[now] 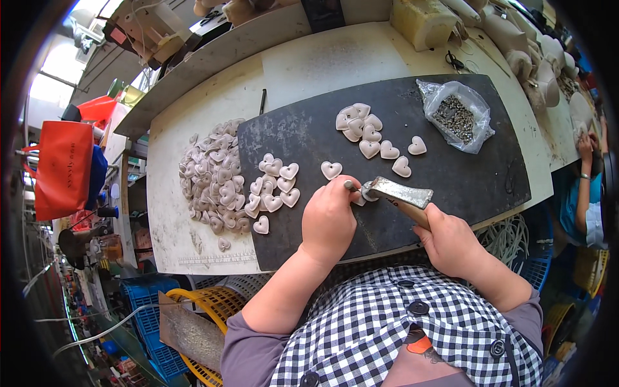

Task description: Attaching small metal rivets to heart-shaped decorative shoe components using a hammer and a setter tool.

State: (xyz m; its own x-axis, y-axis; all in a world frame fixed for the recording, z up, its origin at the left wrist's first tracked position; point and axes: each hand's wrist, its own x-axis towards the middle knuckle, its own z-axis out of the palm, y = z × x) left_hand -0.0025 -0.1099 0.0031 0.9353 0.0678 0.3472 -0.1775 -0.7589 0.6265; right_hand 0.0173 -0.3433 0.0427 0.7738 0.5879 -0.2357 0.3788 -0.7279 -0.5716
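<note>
My left hand [330, 216] is closed around a short metal rod [349, 185], probably a punch, over the black mat [387, 226]. My right hand [451, 242] grips the wooden handle of a hammer [403, 192]; its metal head lies just right of the rod. A pale padded heart [361, 198] is partly hidden under the hammer head and my left fingers. Another padded heart [331, 170] lies just beyond my left hand. Left of it sits a cluster of hearts [273, 202], and a further group [369, 149] rests toward the far side of the mat.
A large heap of hearts [216, 174] covers the left of the pale table [164, 226]. A clear plastic bag [474, 138] of small metal pieces stands at the mat's far right. Scissors [455, 61] lie beyond it. Blue [145, 303] and yellow baskets [216, 303] stand below the table edge.
</note>
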